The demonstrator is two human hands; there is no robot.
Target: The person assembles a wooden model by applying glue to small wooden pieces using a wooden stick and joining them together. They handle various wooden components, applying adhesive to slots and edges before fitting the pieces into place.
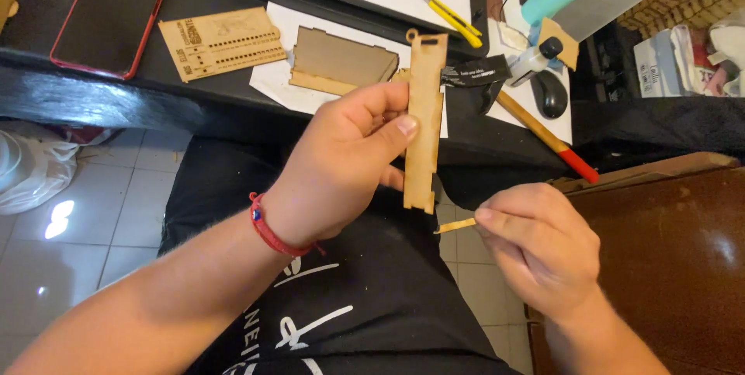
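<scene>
Left hand clamped on upright wooden strip, thumb across its middle, over the lap just off the table's near edge. Right hand pinching thin wooden sliver. Probably light, stiff, snappable; best gripped mid-length, by the edges.

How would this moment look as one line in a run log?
left hand: holds notched wooden strip upright | right hand: pinches thin wooden sliver | desk: phone, yellow utility knife

A long notched wooden strip stands upright; a thin wooden sliver lies nearly level below it.
</scene>
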